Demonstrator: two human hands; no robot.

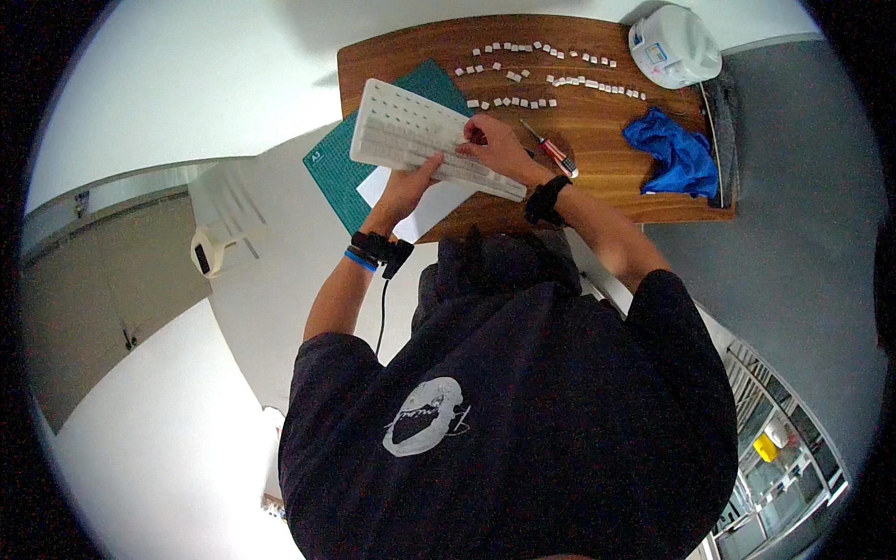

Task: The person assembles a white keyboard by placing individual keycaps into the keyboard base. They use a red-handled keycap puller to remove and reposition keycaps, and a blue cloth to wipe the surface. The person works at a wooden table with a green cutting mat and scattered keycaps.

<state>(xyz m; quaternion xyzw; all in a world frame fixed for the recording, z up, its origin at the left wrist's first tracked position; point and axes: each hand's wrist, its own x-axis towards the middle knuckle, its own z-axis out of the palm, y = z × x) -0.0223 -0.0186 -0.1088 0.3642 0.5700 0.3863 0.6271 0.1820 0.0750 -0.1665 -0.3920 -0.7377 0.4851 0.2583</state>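
A white keyboard (pixel 403 131) is held up at a tilt over the table. Its far part shows rows of small dark spots where keycaps are off, while keycaps seem to cover the nearer rows. My left hand (pixel 411 187) grips the near edge, thumb on top and the other fingers hidden beneath. Over the keyboard's right half, my right hand (pixel 497 147) is closed in a pinch at the keys; whatever sits between its fingertips is hidden. Loose white keycaps (pixel 597 86) lie in several uneven rows on the wooden table beyond.
Under the keyboard lie a green cutting mat (pixel 334 177) and a white sheet (pixel 425 217). A red-handled screwdriver (pixel 557 157) rests right of my right hand. Farther right are a crumpled blue cloth (pixel 674 154) and, at the back corner, a white plastic tub (pixel 674 47).
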